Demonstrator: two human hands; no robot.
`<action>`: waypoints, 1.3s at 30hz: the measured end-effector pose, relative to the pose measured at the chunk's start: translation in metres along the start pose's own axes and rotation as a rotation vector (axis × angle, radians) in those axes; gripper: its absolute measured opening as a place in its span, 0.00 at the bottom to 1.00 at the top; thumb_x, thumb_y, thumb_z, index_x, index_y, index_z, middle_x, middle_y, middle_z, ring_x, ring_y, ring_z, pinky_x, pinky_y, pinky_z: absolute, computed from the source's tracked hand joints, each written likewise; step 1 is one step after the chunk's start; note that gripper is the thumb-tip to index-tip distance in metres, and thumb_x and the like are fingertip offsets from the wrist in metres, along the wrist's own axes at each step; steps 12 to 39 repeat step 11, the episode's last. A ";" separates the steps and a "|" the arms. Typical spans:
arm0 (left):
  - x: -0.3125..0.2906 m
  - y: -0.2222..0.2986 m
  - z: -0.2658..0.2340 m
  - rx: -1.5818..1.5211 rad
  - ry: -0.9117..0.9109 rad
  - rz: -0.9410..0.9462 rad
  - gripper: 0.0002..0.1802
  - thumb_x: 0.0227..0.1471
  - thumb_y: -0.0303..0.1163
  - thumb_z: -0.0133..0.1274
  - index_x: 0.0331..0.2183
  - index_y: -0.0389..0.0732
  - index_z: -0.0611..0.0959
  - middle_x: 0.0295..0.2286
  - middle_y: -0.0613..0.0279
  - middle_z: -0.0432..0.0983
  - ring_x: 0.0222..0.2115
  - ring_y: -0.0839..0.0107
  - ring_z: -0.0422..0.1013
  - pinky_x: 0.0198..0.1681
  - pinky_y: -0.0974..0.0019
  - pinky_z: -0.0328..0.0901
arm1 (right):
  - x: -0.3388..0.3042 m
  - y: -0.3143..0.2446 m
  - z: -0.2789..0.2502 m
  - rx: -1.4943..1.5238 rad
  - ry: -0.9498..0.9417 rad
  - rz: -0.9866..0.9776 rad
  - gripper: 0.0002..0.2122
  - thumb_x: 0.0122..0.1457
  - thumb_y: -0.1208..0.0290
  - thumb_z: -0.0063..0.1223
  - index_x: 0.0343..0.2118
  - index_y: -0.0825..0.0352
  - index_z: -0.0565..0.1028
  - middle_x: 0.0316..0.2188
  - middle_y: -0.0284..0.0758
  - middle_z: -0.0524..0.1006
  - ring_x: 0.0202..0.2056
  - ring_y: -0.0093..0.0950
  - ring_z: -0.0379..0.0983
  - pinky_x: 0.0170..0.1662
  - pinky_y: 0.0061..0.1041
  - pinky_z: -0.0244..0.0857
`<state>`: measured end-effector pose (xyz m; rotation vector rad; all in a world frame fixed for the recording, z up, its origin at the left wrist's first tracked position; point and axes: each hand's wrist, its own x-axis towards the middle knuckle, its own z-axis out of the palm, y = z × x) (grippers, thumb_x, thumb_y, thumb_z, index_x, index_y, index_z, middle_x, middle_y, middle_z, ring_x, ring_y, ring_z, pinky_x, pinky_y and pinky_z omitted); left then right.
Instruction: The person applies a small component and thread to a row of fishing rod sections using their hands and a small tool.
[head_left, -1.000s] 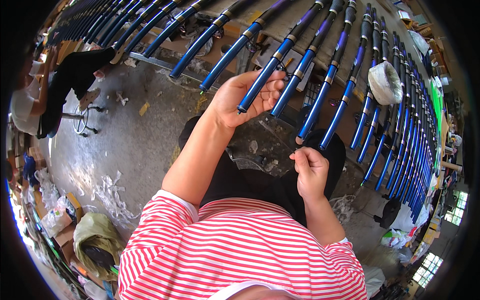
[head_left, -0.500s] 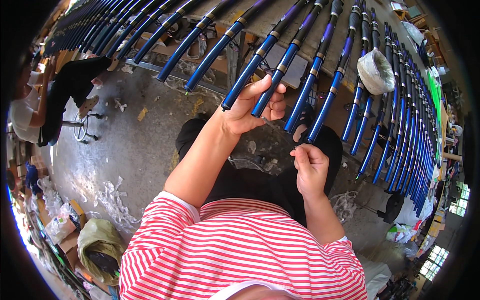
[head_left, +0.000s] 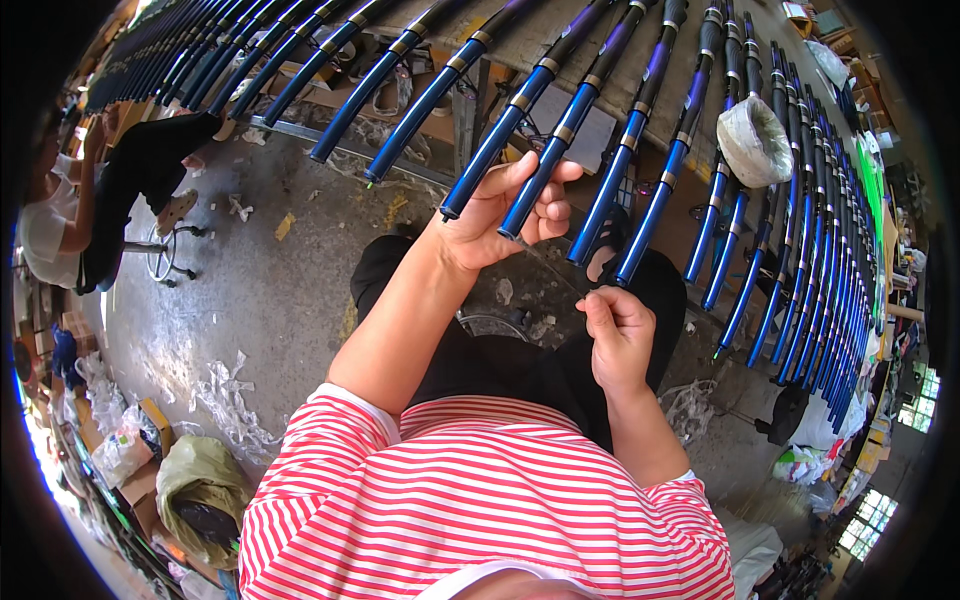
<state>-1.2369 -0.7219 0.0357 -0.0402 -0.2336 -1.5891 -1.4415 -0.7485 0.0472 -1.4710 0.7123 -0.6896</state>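
Observation:
Blue telescopic fishing rods lie side by side, their open front ends jutting over the table's near edge toward me. My left hand (head_left: 505, 213) is closed round the front end of one fishing rod (head_left: 545, 183), thumb on its left side and fingers behind and to its right. Another rod (head_left: 490, 160) passes just over the back of that hand. Lower and to the right, my right hand (head_left: 621, 335) is closed in a pinch below the rod ends. A tiny dark tip pokes out between its thumb and forefinger, too small to name. A faint thin line seems to run toward the held rod.
A whitish rolled-down bag (head_left: 754, 143) hangs among the rods at right. The table (head_left: 735, 30) bears the long row of rods. Plastic scraps (head_left: 228, 405) litter the floor, with an olive sack (head_left: 200, 490) at lower left. Another person (head_left: 60, 220) sits at far left near a wheeled stool (head_left: 165, 255).
The held rod's end has shifted slightly left with my left hand, and its fingers have loosened a little. My right hand has moved very slightly left, still pinched.

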 end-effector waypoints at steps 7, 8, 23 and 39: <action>0.001 0.000 0.002 -0.007 -0.019 0.004 0.23 0.53 0.37 0.42 0.43 0.27 0.69 0.27 0.55 0.74 0.29 0.66 0.68 0.34 0.69 0.64 | 0.001 0.002 0.001 0.021 0.000 0.004 0.06 0.52 0.73 0.53 0.24 0.71 0.73 0.15 0.24 0.68 0.18 0.10 0.56 0.20 0.11 0.48; 0.001 -0.001 0.000 -0.039 -0.053 0.006 0.23 0.53 0.37 0.43 0.44 0.27 0.68 0.28 0.55 0.74 0.30 0.66 0.68 0.35 0.68 0.64 | 0.001 0.002 0.001 0.029 -0.001 0.003 0.06 0.52 0.73 0.53 0.24 0.72 0.74 0.15 0.24 0.68 0.18 0.10 0.55 0.20 0.11 0.48; 0.003 0.007 -0.022 -0.039 -0.238 -0.051 0.25 0.52 0.39 0.43 0.46 0.30 0.67 0.36 0.52 0.72 0.42 0.61 0.65 0.45 0.68 0.62 | 0.000 0.004 0.001 0.046 -0.004 0.002 0.06 0.52 0.73 0.53 0.24 0.72 0.74 0.15 0.24 0.67 0.18 0.10 0.55 0.20 0.11 0.48; 0.003 0.007 -0.022 -0.039 -0.238 -0.051 0.25 0.52 0.39 0.43 0.46 0.30 0.67 0.36 0.52 0.72 0.42 0.61 0.65 0.45 0.68 0.62 | 0.000 0.004 0.001 0.046 -0.004 0.002 0.06 0.52 0.73 0.53 0.24 0.72 0.74 0.15 0.24 0.67 0.18 0.10 0.55 0.20 0.11 0.48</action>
